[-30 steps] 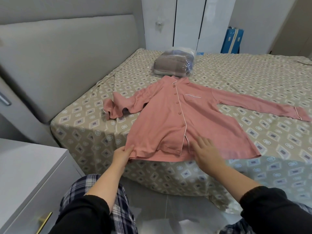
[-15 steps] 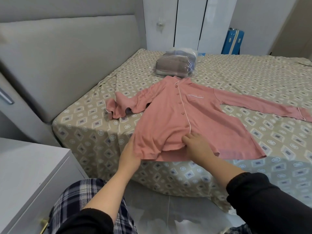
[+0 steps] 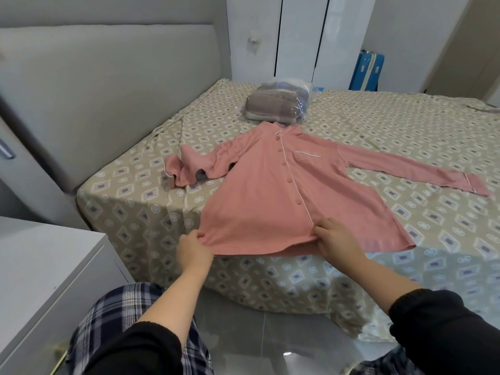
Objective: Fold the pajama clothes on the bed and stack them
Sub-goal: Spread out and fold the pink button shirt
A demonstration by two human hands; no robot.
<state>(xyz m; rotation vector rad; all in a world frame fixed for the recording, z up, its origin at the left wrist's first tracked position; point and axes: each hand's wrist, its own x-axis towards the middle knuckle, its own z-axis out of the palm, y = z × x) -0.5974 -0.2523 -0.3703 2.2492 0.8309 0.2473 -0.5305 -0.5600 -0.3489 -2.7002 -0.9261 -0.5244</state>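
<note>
So the pink pajama top (image 3: 284,201) is laid out button-side up on the bed (image 3: 405,125). Its hem is pinched in two spots: at the corner by the left hand (image 3: 193,250), and next to the button strip by the right hand (image 3: 338,239). Fabric is gripped by the curled fingers (image 3: 196,235) of both hands, and the hem between them is pulled taut at the bed's edge.

Honestly, not much can be counted as done, since nothing is folded yet. Well beyond the left fingers one sleeve (image 3: 189,169) is scrunched up. Out past the right fingers the other sleeve (image 3: 405,169) is stretched flat. Smoothing seems to be the step in hand, so the sleeves, the body folds and the stacking are all left.

No pajama bottoms can be spotted. Straight ahead of the fingers, right by the collar, a plastic-wrapped bundle (image 3: 276,105) is parked; whether it's touching can't be told.
</note>
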